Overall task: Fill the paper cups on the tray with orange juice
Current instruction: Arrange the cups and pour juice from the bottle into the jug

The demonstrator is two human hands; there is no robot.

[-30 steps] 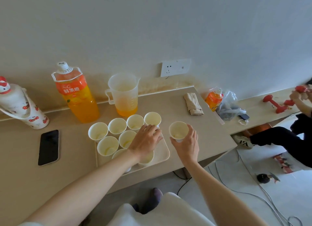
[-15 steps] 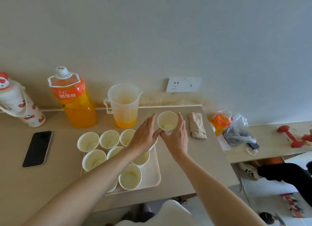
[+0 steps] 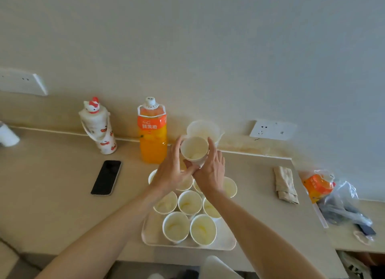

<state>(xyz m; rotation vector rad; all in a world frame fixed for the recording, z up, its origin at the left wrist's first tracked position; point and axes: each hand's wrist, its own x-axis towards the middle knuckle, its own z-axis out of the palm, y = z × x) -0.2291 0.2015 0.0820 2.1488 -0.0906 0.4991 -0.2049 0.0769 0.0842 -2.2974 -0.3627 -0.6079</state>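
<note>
The work surface is a beige counter (image 3: 52, 205) that spans the lower half of the frame and meets a plain pale wall (image 3: 208, 49). One wall socket (image 3: 273, 129) sits right of centre just above the counter, and a second socket (image 3: 23, 84) is at the left edge. A white tray (image 3: 149, 235) lies at lower centre near the counter's front edge and carries upright paper cups (image 3: 176, 226) packed close together. Their bottoms look pale yellow, though blur prevents a reading of the fill level. One paper cup (image 3: 194, 148) is held above the counter, beyond the tray, mouth tilted toward the camera. The left hand (image 3: 173, 172) lays its extended fingers close together along the cup's left side, with the thumb reaching under the base. The right hand (image 3: 210, 174) wraps the right side, with the index finger raised along the wall of the cup. A clear measuring jug (image 3: 203, 127) stands directly behind the held cup, and an orange juice bottle (image 3: 153, 137) stands just left of it, capped. Further left are a white character flask (image 3: 98, 128) and a dark phone (image 3: 106, 177) lying flat. At right are a folded cloth (image 3: 285, 185) and a clear plastic bag (image 3: 343, 201).
</note>
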